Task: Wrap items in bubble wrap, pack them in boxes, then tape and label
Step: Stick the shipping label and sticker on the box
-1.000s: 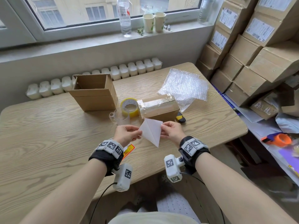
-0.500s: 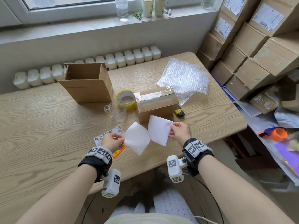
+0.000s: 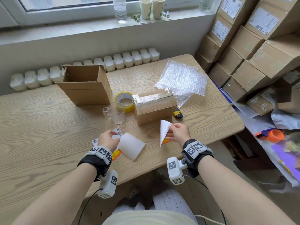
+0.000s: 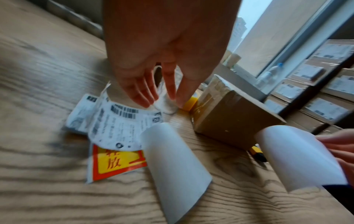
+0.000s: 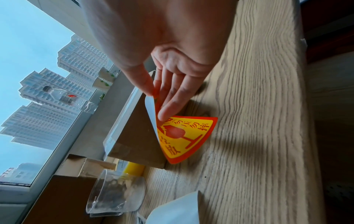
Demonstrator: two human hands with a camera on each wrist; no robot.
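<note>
My right hand pinches a triangular red and yellow fragile sticker between thumb and fingers just in front of the taped cardboard box. From the head view only the sticker's white back shows. The peeled white backing sheet lies curled on the table. My left hand hovers with straight fingers over the shipping labels, holding nothing. A second fragile sticker lies under those labels.
An open cardboard box stands at the back left. A yellow tape roll and a glass cup sit left of the taped box, a utility knife right of it. Bubble wrap lies behind. Stacked boxes fill the right side.
The sticker came apart from its backing. My left hand carried the backing down to the table and let go; my right hand kept the sticker and turned it edge-on.
</note>
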